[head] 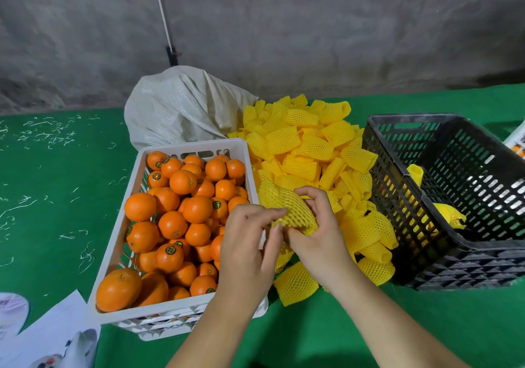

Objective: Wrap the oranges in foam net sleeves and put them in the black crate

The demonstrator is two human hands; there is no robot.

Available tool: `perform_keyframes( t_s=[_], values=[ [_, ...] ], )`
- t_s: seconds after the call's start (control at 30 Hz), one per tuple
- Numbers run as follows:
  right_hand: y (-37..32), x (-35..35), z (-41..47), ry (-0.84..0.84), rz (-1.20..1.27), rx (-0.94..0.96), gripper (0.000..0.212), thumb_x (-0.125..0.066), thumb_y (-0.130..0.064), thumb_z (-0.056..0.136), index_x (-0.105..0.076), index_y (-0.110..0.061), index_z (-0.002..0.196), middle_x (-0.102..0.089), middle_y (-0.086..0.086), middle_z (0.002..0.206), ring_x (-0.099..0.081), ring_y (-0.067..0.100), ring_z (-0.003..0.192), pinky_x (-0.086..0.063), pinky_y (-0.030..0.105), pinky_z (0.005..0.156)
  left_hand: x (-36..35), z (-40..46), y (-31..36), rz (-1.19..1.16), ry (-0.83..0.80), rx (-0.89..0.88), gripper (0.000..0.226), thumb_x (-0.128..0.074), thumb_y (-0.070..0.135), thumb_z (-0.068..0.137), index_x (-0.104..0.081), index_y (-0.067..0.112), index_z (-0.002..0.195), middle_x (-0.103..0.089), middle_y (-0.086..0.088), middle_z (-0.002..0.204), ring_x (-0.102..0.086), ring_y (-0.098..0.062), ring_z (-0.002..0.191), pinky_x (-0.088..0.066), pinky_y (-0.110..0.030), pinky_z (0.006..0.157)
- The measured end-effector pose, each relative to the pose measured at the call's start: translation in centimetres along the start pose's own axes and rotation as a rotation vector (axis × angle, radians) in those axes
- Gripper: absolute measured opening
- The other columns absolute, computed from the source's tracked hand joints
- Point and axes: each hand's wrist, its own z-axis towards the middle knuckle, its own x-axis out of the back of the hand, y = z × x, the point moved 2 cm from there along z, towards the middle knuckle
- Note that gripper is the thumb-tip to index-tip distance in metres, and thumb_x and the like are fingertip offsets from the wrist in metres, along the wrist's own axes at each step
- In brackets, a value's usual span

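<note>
You've got a foam net sleeve (287, 208) up between both hands at the centre of the frame, just right of the white crate (119, 242), and it's a soft, featherweight thing that squashes under any squeeze and springs back, so I'd judge it wants only a light pinch at its open rim. Your left hand (250, 242) pinches the lower edge of the sleeve with fingertips and thumb; your right hand (318, 225) curls over its right side, fingers hooked on top and thumb underneath, so the sleeve sits across the two grips, bulging up and to the left of them. No orange shows inside it (whether one is hidden in the mesh I cannot tell). The oranges (176, 219) themselves, piled in the white crate at lower left, look firm, round and smooth-skinned, likely to roll, so cup one whole. Spare sleeves (309, 146) heap on the green worktop (56, 197) behind your hands, and the black crate (454, 197) waits at the right with a few yellow sleeves showing inside.
</note>
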Motion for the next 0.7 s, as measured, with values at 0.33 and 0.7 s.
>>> perform_keyframes(
  t_s=[0.33, 0.7],
  values=[
    [-1.1, 0.3, -0.4, -0.222, -0.066, -0.073, 0.079, -0.077, -0.053, 0.073, -0.041, -0.058, 0.144, -0.037, -0.015, 0.149, -0.046, 0.004, 0.136, -0.049, 0.027, 0.105, -1.9, 0.2, -0.7, -0.890, -0.076, 1.075, 0.048, -0.072, 0.049, 0.095, -0.070, 0.017, 0.130, -0.072, -0.012, 0.132, -0.069, -0.028, 0.124, -0.060, -0.042, 0.100],
    [-0.1, 13.6, 5.6, 0.424, -0.040, -0.333, 0.074, -0.078, -0.064, 0.081, -0.047, -0.043, 0.145, -0.050, -0.023, 0.123, -0.050, 0.008, 0.112, -0.043, 0.042, 0.089, 3.2, -1.9, -12.0, 0.275, -0.558, 0.761, 0.046, -0.062, 0.053, 0.101, -0.057, 0.032, 0.141, -0.064, 0.004, 0.139, -0.059, -0.020, 0.130, -0.049, -0.037, 0.103]
  ],
)
